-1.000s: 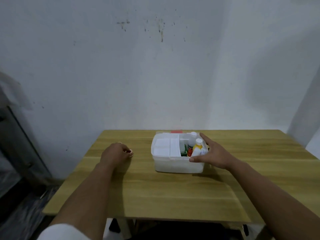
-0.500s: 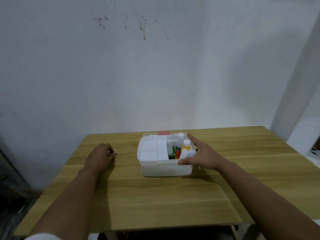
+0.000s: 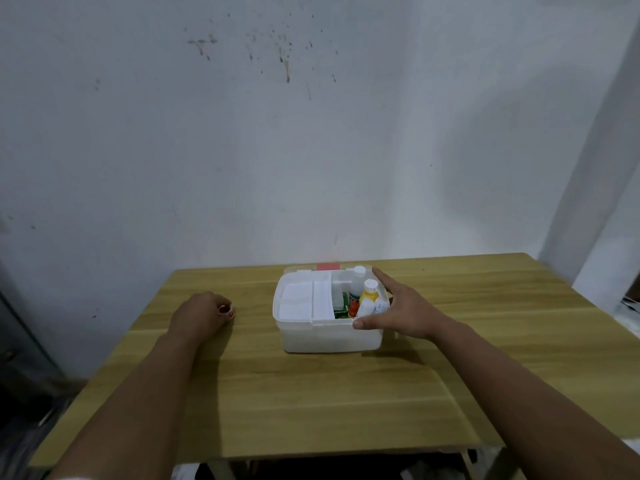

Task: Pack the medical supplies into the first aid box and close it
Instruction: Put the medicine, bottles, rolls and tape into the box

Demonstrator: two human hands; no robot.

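Note:
A white translucent first aid box (image 3: 325,337) stands open near the back middle of the wooden table. Its left part holds a white tray insert (image 3: 304,301). The right part holds a yellow bottle (image 3: 369,292), a white bottle (image 3: 357,278), a small red-capped vial (image 3: 353,308) and a green packet (image 3: 341,306). My right hand (image 3: 398,310) grips the box's right end, thumb on the front rim and fingers along the far corner. My left hand (image 3: 201,315) rests on the table as a loose fist, left of the box and apart from it.
The box lid with a red latch (image 3: 327,266) lies behind the box against the wall side. The table (image 3: 311,403) ends close to a stained white wall. A dark object stands beyond the left table edge.
The head view has shifted slightly. Both hands and the box keep the same places relative to each other.

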